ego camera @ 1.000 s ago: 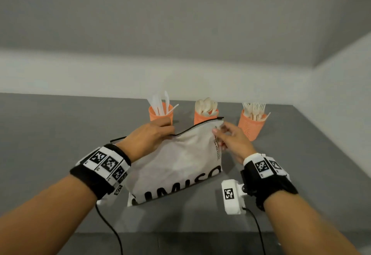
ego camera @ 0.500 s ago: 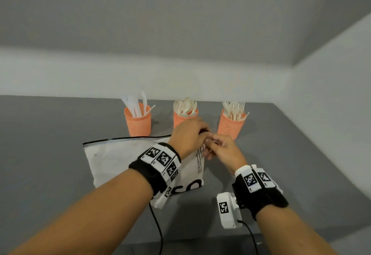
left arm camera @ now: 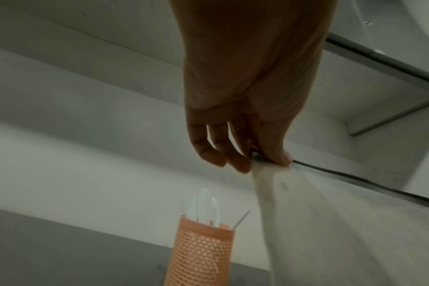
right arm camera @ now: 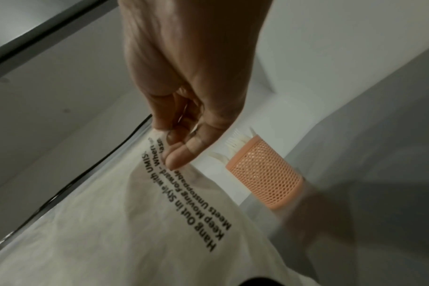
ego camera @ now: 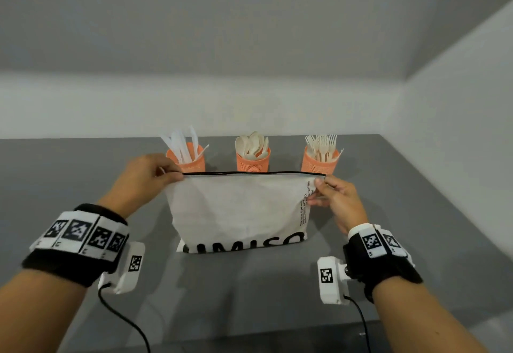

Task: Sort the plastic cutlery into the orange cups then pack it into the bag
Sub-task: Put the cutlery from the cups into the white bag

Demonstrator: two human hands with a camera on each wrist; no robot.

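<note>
At the middle of the grey table (ego camera: 83, 186), near the person, the white bag (ego camera: 236, 208) is held upright, its bottom edge with black lettering resting on the surface and its black zip edge (ego camera: 249, 173) stretched level between two hands. Left hand (ego camera: 141, 177): thumb and curled fingers pinch the left top corner at the zip end; the left wrist view confirms the pinch on cloth and zip. Right hand (ego camera: 337, 200): fingertips and thumb pinch the right top corner beside the small printed text. Whether the zip is open cannot be told; the edge reads as one dark line. Just beyond the bag, along the far side, three orange cups in a row: left cup (ego camera: 186, 158) with knives (ego camera: 180, 141), middle cup (ego camera: 253, 161) with spoons (ego camera: 252, 144), right cup (ego camera: 320, 163) with forks (ego camera: 322, 145). Judgement: sorting looks complete, packing not begun. Risks: the bag stands close to the cups, so swinging or pushing it forward could tip a light cup and scatter the sorted pieces. The cloth is limp; with only corner pinches the mouth may sag shut when one hand lets go to fetch cutlery. Fork tines could snag on the zip edge.
</note>
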